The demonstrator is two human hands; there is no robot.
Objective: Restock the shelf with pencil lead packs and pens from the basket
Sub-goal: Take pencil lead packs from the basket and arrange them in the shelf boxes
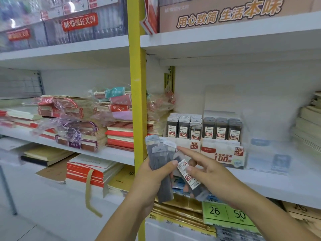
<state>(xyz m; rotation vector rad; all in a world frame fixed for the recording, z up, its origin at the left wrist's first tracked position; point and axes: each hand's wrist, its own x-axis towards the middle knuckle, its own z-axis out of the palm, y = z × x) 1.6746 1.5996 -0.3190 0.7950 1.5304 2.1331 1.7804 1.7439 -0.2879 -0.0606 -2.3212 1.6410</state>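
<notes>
Lead packs (159,153) sit clutched in left grip (152,178); right grip (214,176) pinches single pack (189,177) near "HB 0.5" display (194,145).

a red sign (79,23) on the clear case (52,33) reads "m&g 晨光文具"; the brown box (225,14) says "用心致简 生活本味". the display stand (224,146) carries tags "hb 0.5" and "hb 0.7" and a large "100"; the shelved lead packs (183,131) show "0.5", "0.7", "100". a green price tag (225,214) reads "26" and "50"

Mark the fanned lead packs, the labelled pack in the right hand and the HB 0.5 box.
fanned lead packs (157,158): head view, front pack's grey body.
labelled pack (190,179): head view, its white label.
HB 0.5 box (194,145): head view, its red HB label.
</notes>
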